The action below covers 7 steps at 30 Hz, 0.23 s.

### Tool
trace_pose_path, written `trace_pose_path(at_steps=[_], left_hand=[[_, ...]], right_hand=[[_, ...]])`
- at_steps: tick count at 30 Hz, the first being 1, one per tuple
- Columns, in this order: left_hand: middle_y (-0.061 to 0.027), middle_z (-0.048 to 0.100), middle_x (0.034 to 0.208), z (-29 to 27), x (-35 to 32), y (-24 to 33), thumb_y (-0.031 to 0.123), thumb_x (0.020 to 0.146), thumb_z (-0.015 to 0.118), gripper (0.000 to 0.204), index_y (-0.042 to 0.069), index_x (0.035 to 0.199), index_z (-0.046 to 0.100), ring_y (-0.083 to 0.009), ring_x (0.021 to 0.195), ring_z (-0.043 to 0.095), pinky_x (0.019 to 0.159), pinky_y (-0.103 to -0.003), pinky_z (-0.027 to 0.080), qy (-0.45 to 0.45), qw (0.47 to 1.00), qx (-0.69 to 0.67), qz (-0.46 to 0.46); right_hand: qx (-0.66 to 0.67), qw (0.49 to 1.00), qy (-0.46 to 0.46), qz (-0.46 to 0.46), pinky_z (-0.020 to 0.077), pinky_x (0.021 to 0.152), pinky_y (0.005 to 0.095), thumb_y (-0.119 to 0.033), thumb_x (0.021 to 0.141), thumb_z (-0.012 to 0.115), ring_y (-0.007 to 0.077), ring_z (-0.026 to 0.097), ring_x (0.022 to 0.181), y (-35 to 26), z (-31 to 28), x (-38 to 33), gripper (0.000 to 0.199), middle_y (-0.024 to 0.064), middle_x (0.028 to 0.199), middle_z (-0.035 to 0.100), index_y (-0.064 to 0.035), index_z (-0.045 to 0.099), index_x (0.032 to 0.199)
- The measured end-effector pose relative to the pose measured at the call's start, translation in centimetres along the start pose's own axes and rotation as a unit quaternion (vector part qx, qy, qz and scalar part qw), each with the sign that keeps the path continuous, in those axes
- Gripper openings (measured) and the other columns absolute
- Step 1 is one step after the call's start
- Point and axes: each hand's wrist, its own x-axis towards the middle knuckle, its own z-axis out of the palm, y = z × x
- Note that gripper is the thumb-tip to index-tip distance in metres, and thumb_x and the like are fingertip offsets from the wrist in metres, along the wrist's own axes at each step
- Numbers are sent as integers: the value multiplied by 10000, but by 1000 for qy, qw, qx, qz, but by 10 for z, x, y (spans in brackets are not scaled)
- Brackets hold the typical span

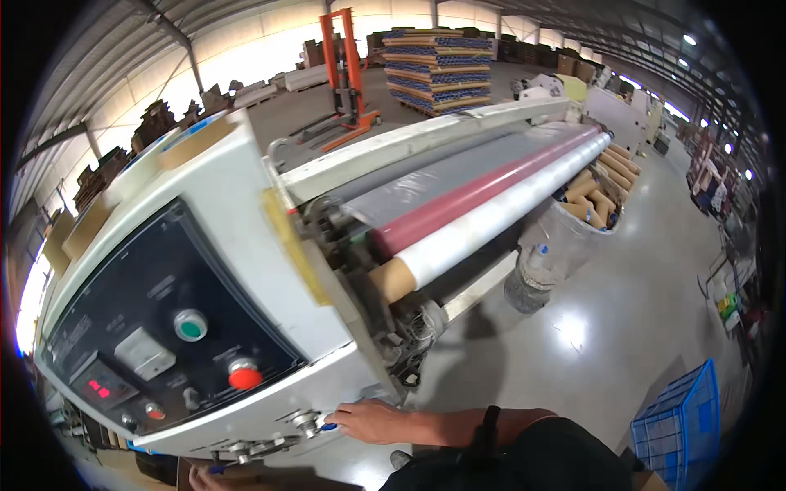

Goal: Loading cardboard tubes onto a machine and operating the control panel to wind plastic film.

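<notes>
My right hand (367, 421) reaches in from the lower right, its fingers closed around a small blue knob (328, 425). That knob sits beside a silver valve fitting (305, 423) under the machine's control panel (168, 327). At the bottom edge my left hand (206, 479) shows only in part, with bent fingers at a small blue handle (216, 470) near a second silver fitting (240, 450). Across the machine runs a roll of white film (491, 217) on a brown cardboard core (393, 280), alongside a dark red roller (483, 192).
A clear bin (565, 237) of cardboard tubes stands by the machine's right side. At lower right is a blue crate (678, 425). An orange pallet stacker (348, 82) and a stack of tubes (438, 72) stand beyond the machine. Grey floor stretches along the right.
</notes>
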Motion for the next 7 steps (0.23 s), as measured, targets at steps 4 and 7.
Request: trace_pose_path(at_steps=[4, 7], left_hand=[[-237, 666, 1100, 9, -75, 52, 227, 989, 590, 326, -70, 1105, 653, -320, 964, 630, 884, -461, 505, -36, 996, 28, 71], [-224, 662, 1133, 55, -187, 109, 375, 924, 692, 502, -5, 1239, 597, -300, 1022, 618, 1000, -415, 468, -207, 976, 47, 43]], right_hand=[[42, 998, 35, 35, 509, 872, 464, -205, 948, 560, 378, 624, 1013, 60, -48, -68, 311, 136, 1126, 605, -93, 561, 1238], [7, 986, -50, 159, 517, 926, 400, -273, 903, 678, 249, 633, 1125, 125, -97, -145, 423, 98, 1186, 611, -136, 543, 1280]])
